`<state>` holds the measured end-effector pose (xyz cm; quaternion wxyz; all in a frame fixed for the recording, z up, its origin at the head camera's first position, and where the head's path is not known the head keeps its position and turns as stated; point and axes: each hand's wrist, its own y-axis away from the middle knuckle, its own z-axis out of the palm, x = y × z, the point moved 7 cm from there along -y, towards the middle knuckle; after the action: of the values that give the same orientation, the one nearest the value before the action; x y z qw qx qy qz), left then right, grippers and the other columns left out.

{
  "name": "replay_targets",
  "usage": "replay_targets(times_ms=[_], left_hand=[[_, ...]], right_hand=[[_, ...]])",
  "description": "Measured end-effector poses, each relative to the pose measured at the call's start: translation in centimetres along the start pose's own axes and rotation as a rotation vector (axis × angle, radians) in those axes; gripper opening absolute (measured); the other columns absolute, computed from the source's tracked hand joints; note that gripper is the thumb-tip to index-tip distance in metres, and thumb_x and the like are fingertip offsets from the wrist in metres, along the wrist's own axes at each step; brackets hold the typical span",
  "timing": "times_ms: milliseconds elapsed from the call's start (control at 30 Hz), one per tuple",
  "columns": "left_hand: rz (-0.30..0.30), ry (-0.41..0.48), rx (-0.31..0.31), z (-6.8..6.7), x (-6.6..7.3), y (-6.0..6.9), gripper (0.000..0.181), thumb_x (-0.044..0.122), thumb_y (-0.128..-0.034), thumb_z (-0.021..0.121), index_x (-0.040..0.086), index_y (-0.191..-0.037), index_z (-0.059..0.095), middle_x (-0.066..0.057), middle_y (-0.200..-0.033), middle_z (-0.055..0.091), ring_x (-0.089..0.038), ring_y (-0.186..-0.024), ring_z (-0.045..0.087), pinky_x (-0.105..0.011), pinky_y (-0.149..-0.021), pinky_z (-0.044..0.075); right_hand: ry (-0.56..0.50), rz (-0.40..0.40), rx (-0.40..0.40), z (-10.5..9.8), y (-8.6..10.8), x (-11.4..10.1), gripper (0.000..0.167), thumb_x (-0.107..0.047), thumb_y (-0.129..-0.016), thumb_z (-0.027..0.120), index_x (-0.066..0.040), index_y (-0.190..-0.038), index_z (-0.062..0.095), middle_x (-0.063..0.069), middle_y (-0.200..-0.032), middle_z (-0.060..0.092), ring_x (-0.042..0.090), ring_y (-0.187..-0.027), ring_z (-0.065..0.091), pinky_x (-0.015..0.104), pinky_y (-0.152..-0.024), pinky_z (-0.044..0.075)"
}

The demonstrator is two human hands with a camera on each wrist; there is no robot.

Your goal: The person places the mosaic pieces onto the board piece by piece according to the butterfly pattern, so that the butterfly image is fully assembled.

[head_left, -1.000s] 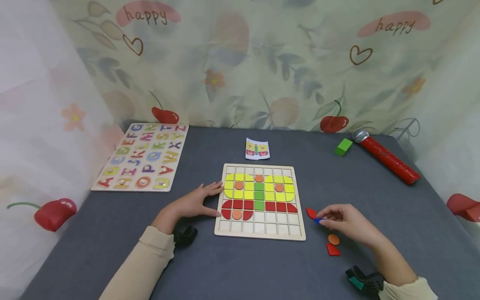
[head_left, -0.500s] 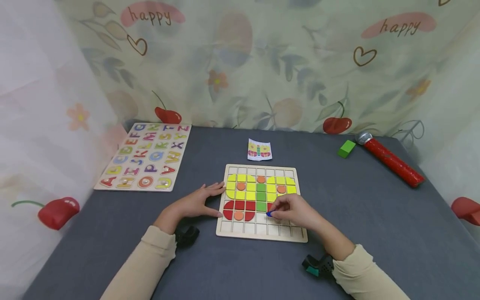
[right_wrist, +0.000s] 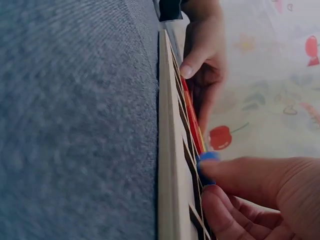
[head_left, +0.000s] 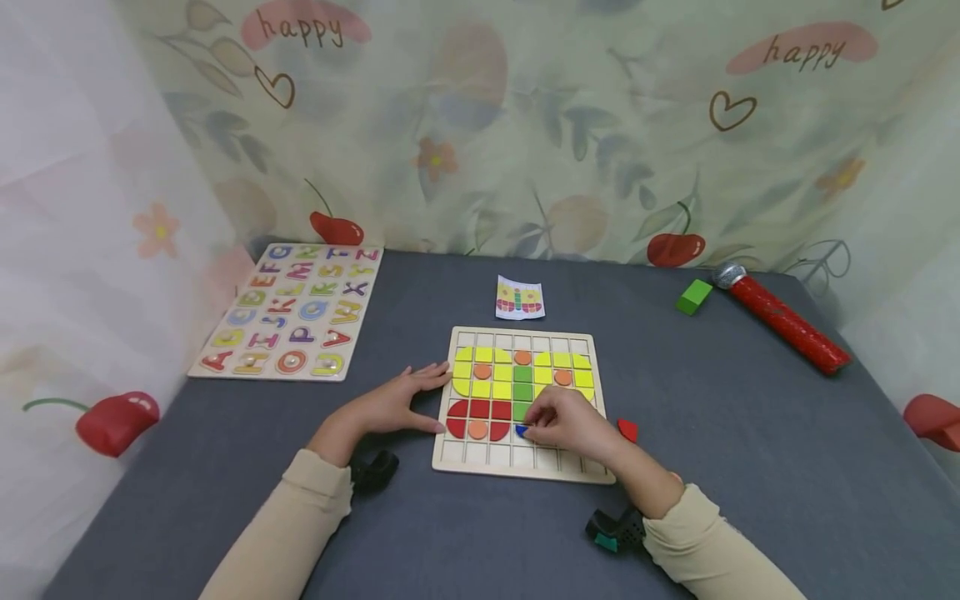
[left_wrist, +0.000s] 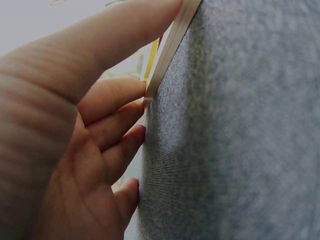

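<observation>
A wooden grid board (head_left: 525, 476) lies flat with yellow, red, orange and green pieces set in its cells. Between thumb and fingers my right hand (head_left: 573, 425) pinches a small blue piece (head_left: 521, 431), just below the green column (head_left: 521, 392). In the right wrist view the blue piece (right_wrist: 207, 156) is at the board's surface; whether it is seated in a cell cannot be told. My left hand (head_left: 386, 404) touches the board's left edge, thumb and fingers spread; the left wrist view shows its fingertips at the wooden side (left_wrist: 172, 45).
A red piece (head_left: 627, 430) lies right of the board. Behind the board is a small picture card (head_left: 519, 298). An alphabet board (head_left: 270, 378) lies at the back left. A green block (head_left: 693, 297) and red microphone (head_left: 787, 323) lie at the back right.
My right hand has carried the blue piece leftward from the table's right side onto the board, to below the green column. My left hand has stayed at the board's left edge.
</observation>
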<state>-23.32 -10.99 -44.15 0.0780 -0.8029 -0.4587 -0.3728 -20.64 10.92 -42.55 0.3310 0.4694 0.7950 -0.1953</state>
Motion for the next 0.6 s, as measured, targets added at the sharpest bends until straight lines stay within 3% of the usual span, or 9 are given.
replay_targets(times_ms=[300, 600], left_hand=[[0.002, -0.003, -0.003, -0.1, 0.26, 0.04, 0.086, 0.035, -0.0756, 0.076, 0.014, -0.146, 0.032, -0.002, -0.156, 0.02, -0.024, -0.146, 0.011, -0.049, -0.118, 0.0], [-0.002, 0.002, 0.0, -0.13, 0.15, 0.02, 0.086, 0.036, -0.0755, 0.076, 0.015, -0.146, 0.032, -0.002, -0.156, 0.02, -0.024, -0.146, 0.011, -0.049, -0.118, 0.0]], right_hand=[[0.044, -0.009, 0.014, 0.04, 0.05, -0.48, 0.014, -0.009, -0.076, 0.076, -0.005, -0.089, 0.071, 0.0, -0.077, 0.059, 0.008, -0.066, 0.052, 0.019, -0.058, 0.046], [0.06, -0.024, -0.013, 0.2, 0.04, -0.87, 0.01, -0.009, -0.078, 0.074, -0.007, -0.088, 0.072, -0.001, -0.079, 0.06, 0.007, -0.068, 0.052, 0.018, -0.059, 0.047]])
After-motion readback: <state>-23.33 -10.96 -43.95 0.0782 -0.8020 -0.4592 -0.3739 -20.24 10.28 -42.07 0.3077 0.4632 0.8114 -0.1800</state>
